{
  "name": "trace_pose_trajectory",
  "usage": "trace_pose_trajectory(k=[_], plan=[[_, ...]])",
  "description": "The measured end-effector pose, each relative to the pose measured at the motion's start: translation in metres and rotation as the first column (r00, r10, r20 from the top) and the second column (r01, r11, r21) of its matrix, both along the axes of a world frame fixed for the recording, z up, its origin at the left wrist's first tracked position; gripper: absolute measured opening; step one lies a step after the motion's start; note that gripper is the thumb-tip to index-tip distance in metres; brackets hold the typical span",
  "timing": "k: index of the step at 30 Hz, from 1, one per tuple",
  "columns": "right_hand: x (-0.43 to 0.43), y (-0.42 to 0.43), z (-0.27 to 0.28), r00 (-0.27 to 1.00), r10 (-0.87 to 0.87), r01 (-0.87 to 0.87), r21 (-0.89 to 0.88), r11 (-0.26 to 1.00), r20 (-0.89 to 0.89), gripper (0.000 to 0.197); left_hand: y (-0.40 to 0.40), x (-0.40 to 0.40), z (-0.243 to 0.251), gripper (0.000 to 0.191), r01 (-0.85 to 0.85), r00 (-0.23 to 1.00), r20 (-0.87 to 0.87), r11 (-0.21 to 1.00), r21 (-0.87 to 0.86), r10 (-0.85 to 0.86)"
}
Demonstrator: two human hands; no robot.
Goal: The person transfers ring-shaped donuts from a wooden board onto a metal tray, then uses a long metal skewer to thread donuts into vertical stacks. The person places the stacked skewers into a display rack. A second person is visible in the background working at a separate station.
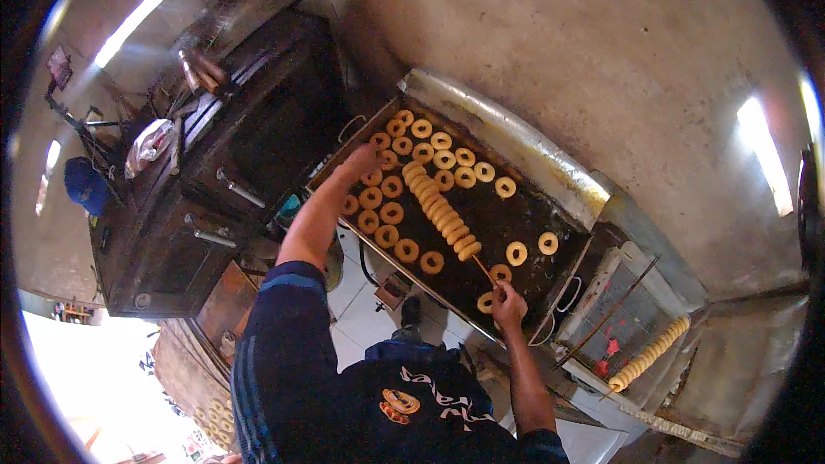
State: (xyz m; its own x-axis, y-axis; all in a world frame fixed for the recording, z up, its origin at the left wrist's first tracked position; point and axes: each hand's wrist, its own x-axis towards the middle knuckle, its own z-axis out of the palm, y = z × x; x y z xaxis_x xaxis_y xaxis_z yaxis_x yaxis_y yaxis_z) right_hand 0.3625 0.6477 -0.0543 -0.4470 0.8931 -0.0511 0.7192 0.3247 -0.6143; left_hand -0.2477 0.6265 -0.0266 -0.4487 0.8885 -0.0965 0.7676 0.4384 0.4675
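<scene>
My right hand (509, 307) grips the near end of a thin stick (482, 267). A row of ring-shaped dough pieces (445, 214) is threaded along it, slanting over a wide rectangular metal vat (541, 301) with a dark inside. At the far left end of the row is my left hand (365, 161), close to loose rings near the vat's left side. Its fingers blur into the rings, so I cannot tell whether it holds the stick's tip. Many separate pale dough rings (406, 250) lie spread in the vat, mostly at its left and back.
Right of the vat, a second loaded stick (650, 354) and a bare rod (606, 314) lie across a tiled basin (590, 316). A metal splash guard (509, 148) lines the back. On the left stands a dark cabinet (258, 135) with metal handles.
</scene>
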Motion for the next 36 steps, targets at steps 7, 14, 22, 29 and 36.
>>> trace_pose_trajectory(k=[7, 14, 22, 29, 36], plan=[[0.047, 0.012, -0.044, 0.916, 0.103, -0.104, 0.019, 0.994, -0.387, 0.023, -0.092, 0.016, 0.147, 0.029, 0.085, 0.996, -0.016, 0.974, 0.211, -0.083], [0.060, 0.000, 0.001, 0.972, 0.187, -0.168, 0.134, 0.977, -0.141, 0.025, -0.129, 0.114, 0.090, 0.026, 0.033, 0.999, -0.019, 0.999, -0.024, -0.033], [0.093, -0.016, 0.072, 0.938, 0.276, -0.300, 0.092, 0.950, 0.209, 0.025, -0.121, 0.132, 0.025, 0.028, 0.047, 0.980, -0.190, 0.998, -0.048, -0.055], [0.063, -0.010, 0.006, 0.988, 0.140, -0.136, -0.065, 0.989, 0.064, 0.021, -0.104, 0.087, 0.002, 0.022, 0.022, 0.995, -0.095, 0.999, 0.028, -0.019], [0.042, -0.006, 0.043, 0.985, 0.152, -0.156, 0.036, 0.987, 0.075, 0.024, -0.085, 0.084, 0.005, 0.037, 0.158, 0.970, -0.181, 0.986, -0.051, -0.165]])
